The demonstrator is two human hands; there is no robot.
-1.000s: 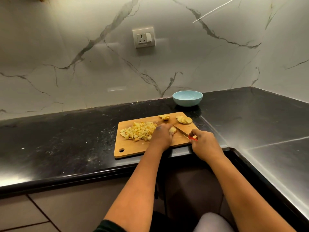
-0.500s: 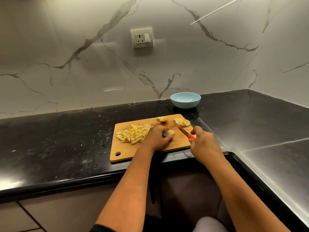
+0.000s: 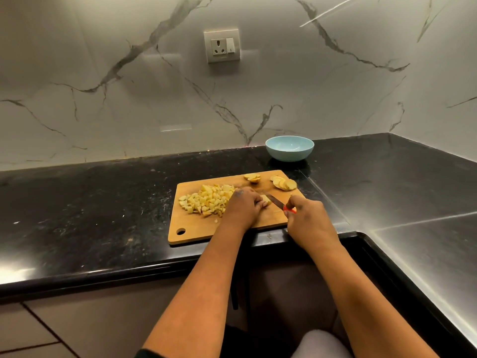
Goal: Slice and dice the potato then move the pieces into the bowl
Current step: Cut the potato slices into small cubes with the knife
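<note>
No text, label, brand or number can be read anywhere; the wall socket [image 3: 222, 46] bears none.

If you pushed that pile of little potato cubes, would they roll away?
Probably not far. The cubes look blocky with flat sides, so they would likely slide or tumble on the board rather than roll. Being loose and small, the heap would probably scatter.

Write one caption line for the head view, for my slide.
Left hand holds a potato piece on the cutting board; right hand cuts with a knife.
</note>
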